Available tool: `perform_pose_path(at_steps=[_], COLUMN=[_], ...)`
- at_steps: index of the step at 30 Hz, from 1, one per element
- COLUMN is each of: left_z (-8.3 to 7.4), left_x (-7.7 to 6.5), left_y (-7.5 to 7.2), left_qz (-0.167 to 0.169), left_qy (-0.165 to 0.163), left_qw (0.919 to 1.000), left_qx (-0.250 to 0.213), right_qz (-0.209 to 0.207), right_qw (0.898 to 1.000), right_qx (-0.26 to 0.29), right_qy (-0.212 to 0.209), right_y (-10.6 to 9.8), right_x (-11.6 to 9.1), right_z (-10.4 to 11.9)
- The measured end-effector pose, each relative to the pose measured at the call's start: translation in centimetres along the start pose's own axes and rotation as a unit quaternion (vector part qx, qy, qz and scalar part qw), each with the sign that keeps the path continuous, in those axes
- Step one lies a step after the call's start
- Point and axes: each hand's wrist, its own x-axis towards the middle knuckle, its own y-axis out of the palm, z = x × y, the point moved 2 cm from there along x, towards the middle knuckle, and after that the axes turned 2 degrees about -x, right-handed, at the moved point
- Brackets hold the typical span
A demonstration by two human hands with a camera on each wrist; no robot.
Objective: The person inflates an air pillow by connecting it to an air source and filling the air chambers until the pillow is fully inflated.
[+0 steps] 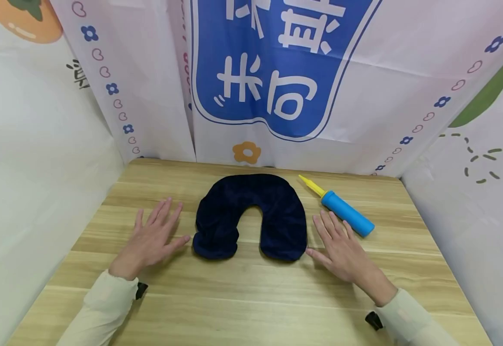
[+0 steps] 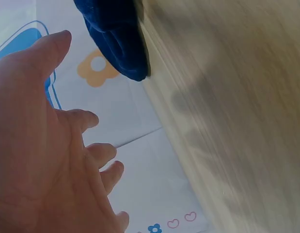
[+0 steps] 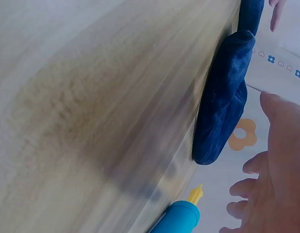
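A dark navy U-shaped neck pillow [image 1: 251,192] lies flat on the wooden table, its opening toward the person. Left of it, my left hand [image 1: 153,238] hovers palm down with fingers spread, the thumb tip close to the pillow's left end. On the other side my right hand [image 1: 339,247] is likewise spread, thumb tip right at the pillow's right edge. Beyond the right fingers lies a blue hand pump [image 1: 348,214] with a yellow nozzle [image 1: 312,185]. In the left wrist view, a gap shows between the left hand [image 2: 48,131] and the tabletop. Neither hand holds anything.
The wood-grain table [image 1: 234,302] ends at a printed white cloth backdrop [image 1: 156,110] with a blue sign and flowers. White cloth walls [image 1: 30,158] flank the left and right sides.
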Motion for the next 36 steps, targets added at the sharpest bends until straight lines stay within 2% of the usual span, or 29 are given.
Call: perform_pose_path(at_steps=[5, 9, 13, 16, 19, 22, 28, 34, 36], left_z=[-0.2, -0.3, -0.7, -1.3, -1.8, -2.3, -2.8, -3.1, -3.0], left_x=[0.2, 1.0, 2.2, 2.6, 2.6, 2.7, 3.1, 2.8, 2.8], left_y=[0.1, 0.2, 0.3, 0.7, 1.1, 1.5, 2.2, 2.6, 2.6], left_qz=[0.009, 0.003, 0.007, 0.035, 0.071, 0.088, 0.087, 0.079, 0.075], left_qy=[-0.008, -0.038, -0.081, -0.114, -0.136, -0.142, -0.137, -0.143, -0.144], left_qw=[0.9991, 0.9926, 0.9741, 0.9562, 0.9428, 0.9374, 0.9358, 0.9270, 0.9252], left_qx=[-0.040, -0.115, -0.211, -0.267, -0.296, -0.306, -0.313, -0.338, -0.343], right_qz=[0.001, 0.003, -0.017, -0.025, -0.003, 0.030, 0.066, 0.086, 0.090], right_qw=[1.000, 1.000, 0.999, 0.995, 0.984, 0.966, 0.943, 0.924, 0.921], right_qx=[0.001, 0.009, 0.033, 0.089, 0.168, 0.231, 0.269, 0.314, 0.321], right_qy=[0.003, 0.011, 0.019, 0.034, 0.066, 0.115, 0.183, 0.198, 0.200], right_y=[-0.1, -0.2, -0.5, -0.5, -0.5, -0.2, 0.6, 1.4, 1.7], right_x=[0.1, 0.4, 1.2, 2.0, 3.0, 4.0, 5.6, 6.9, 7.5], right_z=[-0.1, -0.3, -0.4, -0.5, -0.7, -1.1, -2.3, -2.6, -2.6])
